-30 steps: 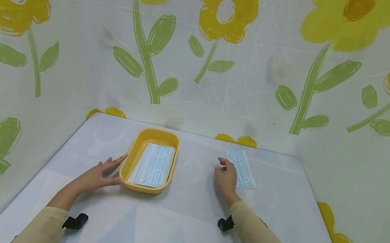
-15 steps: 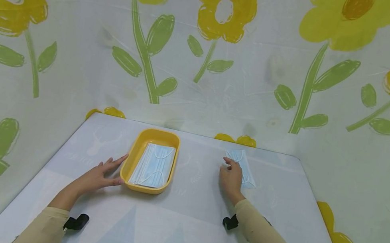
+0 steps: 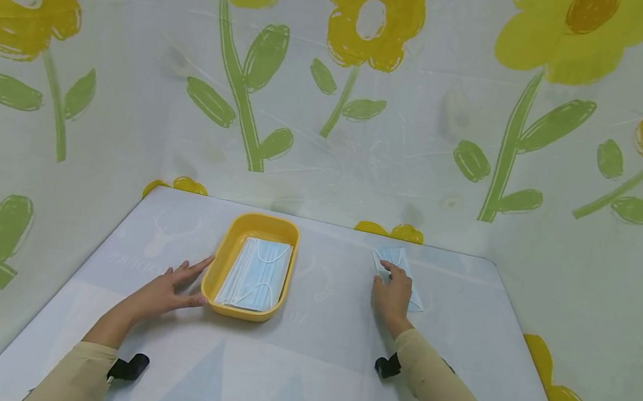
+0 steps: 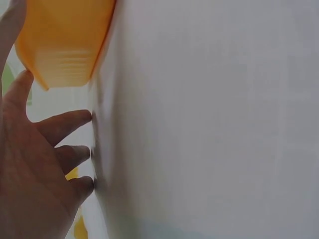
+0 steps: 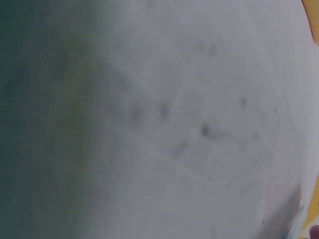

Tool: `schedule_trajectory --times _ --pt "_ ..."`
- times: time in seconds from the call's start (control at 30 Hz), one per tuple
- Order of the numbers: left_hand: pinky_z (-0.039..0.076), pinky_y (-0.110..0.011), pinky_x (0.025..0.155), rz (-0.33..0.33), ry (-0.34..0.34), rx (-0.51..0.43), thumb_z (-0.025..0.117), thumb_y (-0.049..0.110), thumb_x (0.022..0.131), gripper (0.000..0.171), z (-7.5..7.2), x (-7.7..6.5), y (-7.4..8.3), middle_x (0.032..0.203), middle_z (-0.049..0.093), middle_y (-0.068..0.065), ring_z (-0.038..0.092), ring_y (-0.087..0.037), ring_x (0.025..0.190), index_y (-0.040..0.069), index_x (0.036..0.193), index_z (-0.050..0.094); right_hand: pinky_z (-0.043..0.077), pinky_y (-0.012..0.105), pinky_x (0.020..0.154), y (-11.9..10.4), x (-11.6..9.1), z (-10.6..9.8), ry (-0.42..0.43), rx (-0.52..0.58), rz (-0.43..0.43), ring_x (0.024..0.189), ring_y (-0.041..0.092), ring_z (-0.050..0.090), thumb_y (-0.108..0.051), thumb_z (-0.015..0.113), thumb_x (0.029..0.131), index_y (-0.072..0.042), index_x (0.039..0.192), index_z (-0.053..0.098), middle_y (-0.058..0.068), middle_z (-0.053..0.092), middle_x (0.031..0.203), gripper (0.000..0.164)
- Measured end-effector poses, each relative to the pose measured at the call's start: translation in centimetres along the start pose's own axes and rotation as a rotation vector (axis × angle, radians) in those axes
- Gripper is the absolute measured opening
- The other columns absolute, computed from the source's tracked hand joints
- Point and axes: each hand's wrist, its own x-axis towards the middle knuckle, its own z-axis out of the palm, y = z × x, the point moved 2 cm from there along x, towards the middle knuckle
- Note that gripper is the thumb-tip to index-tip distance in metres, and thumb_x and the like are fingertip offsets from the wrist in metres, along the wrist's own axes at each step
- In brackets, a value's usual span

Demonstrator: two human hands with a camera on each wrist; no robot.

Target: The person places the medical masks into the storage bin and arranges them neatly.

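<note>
A yellow tray (image 3: 234, 218) lies left of the middle of the table in the head view, with a stack of blue face masks (image 3: 256, 276) inside it. My left hand (image 3: 162, 295) has its fingers spread, and its thumb and index finger touch the tray's left side. In the left wrist view, the left hand (image 4: 37, 159) has a fingertip on the tray's wall (image 4: 65, 45). On the right, a single blue face mask (image 3: 415, 290) lies on the table. Over it is my right hand (image 3: 392, 298), fingers loosely bent, partly hiding it. Right wrist view shows only a fingertip at its corner.
The pale table (image 3: 308, 371) ends at a back edge against a white curtain (image 3: 385, 168) printed with yellow flowers. Black wrist cameras (image 3: 128, 367) stick out near both sleeves.
My right hand has moved to the right, over the loose mask. The tray has shifted slightly right, with the left hand still touching it.
</note>
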Motion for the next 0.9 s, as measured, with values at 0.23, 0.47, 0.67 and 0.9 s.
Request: schedule_trajectory --times 0.23,0.47,0.67,0.9 --pt "0.002 -0.075 0.116 0.004 0.007 -0.002 0.076 0.055 0.086 0.095 0.2 0.2 0.1 0.166 0.025 -0.015 0.007 -0.053 0.151 0.029 0.162 0.027 0.040 0.055 0.106 0.2 0.1 -0.7 -0.004 0.004 0.042 0.125 0.038 0.045 -0.008 0.060 0.096 -0.007 0.138 0.060 0.020 0.055 0.140 0.043" --pt "0.003 -0.075 0.116 0.032 0.004 0.001 0.076 0.053 0.086 0.094 0.2 0.1 0.5 0.165 0.025 -0.017 0.010 -0.055 0.150 0.025 0.162 0.028 0.030 0.058 0.113 0.8 0.5 -1.2 0.004 -0.040 0.033 0.132 0.042 0.040 -0.007 0.058 0.094 -0.003 0.143 0.055 0.022 0.053 0.146 0.049" --pt "0.004 -0.077 0.114 0.023 0.000 0.008 0.076 0.054 0.087 0.094 0.3 0.1 0.7 0.166 0.025 -0.017 0.009 -0.055 0.150 0.026 0.162 0.027 0.026 0.060 0.114 1.1 0.8 -1.8 -0.004 -0.072 0.053 0.137 0.043 0.037 -0.010 0.058 0.096 -0.005 0.146 0.052 0.022 0.049 0.151 0.051" --pt "0.005 -0.082 0.109 0.001 -0.011 0.006 0.076 0.055 0.086 0.095 0.6 0.2 0.9 0.166 0.024 -0.016 0.006 -0.056 0.150 0.028 0.162 0.027 0.023 0.062 0.115 1.9 1.5 -2.2 -0.008 -0.098 0.094 0.139 0.043 0.034 -0.011 0.060 0.096 -0.006 0.149 0.049 0.021 0.045 0.153 0.054"
